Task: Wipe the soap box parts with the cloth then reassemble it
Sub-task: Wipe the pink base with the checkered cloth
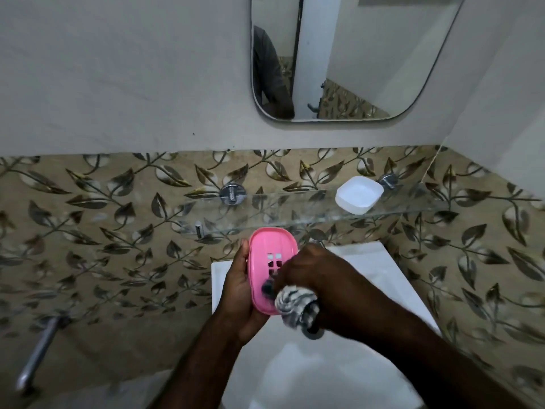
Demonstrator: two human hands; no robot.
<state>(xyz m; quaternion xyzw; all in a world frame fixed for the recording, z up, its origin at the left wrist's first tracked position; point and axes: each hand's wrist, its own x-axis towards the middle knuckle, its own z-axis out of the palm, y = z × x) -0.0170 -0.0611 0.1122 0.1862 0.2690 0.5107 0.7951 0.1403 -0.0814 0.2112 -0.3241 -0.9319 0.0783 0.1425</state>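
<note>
A: What is the left hand (240, 287) doing?

B: It is clamped on the pink soap box part (269, 262), with the thumb along the part's left edge and the palm cupped under its near end. The part stands tilted, its far rounded end up toward the wall, and it shows a cluster of small square drain holes in its middle.

A: And the right hand (315, 278)?

B: It is closed around a bunched grey-and-white cloth (295, 305). The wad bulges out below the fist and presses against the near right portion of the pink part. The hand is blurred, so I cannot tell exactly which fingers pinch the cloth.

A: So the two hands are touching?

B: Close together, at least. The right hand overlaps the right side of the pink part, which the left hand holds just to its left. Whether skin meets skin is hidden.

A: Where is the other piece of the soap box?

B: A white tray-like part (358, 199) sits on the glass shelf (265, 211), up and to the right of the right hand, well apart from both hands. It lies open side up.

A: What is beneath the hands?

B: A white sink (389, 278), directly under them. A dark ring, probably the drain (312, 332), shows just below the cloth.

A: Anything above?

B: A mirror (368, 54) on the wall, beyond the shelf, over leaf-patterned tiles (118, 208).
</note>
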